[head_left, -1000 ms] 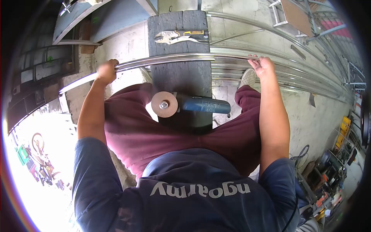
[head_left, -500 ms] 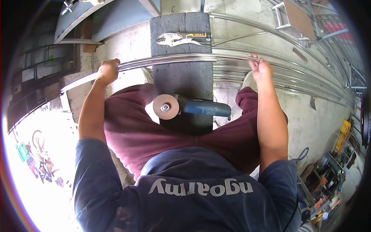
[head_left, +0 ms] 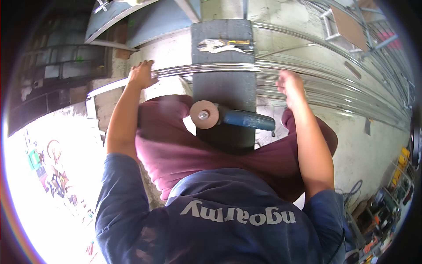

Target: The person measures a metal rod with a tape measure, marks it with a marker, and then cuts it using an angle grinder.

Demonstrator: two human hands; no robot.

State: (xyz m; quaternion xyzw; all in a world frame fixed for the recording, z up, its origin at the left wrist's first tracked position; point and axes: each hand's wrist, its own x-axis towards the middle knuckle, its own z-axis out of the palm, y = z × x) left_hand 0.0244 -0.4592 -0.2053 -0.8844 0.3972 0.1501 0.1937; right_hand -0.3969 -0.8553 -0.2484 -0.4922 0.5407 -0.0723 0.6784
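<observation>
Bars of shiny metal (head_left: 211, 67) span a dark wooden plank (head_left: 224, 90) between a worker's two bare hands, seen from the head camera. The left hand (head_left: 142, 75), wrapped around the bundle half a second earlier, now lies over it with fingers spread and thumb apart, though whether the palm touches the metal cannot be told. The right hand (head_left: 291, 87), earlier with its fingertips up at the bundle, has dropped slightly toward the worker; its fingers are half-curled and blurred, and whether they pinch anything is unclear. The change suggests the bars are resting on the plank rather than being firmly gripped.

Slim, straight and mirror-bright, the bars look rigid and likely to slide easily on one another. The plank beneath is matte and scuffed. Beyond the hands and between them lie locking pliers (head_left: 225, 45), with pale metal jaws and black-and-yellow markings. Nearer the worker than either hand, an angle grinder (head_left: 248, 119) rests on its side, its blue body rounded and its flat tan disc (head_left: 210, 108) facing up around a silvery nut. Under and past the right hand, more long metal lengths (head_left: 325, 97) stretch over rough, stained concrete (head_left: 347, 145).
</observation>
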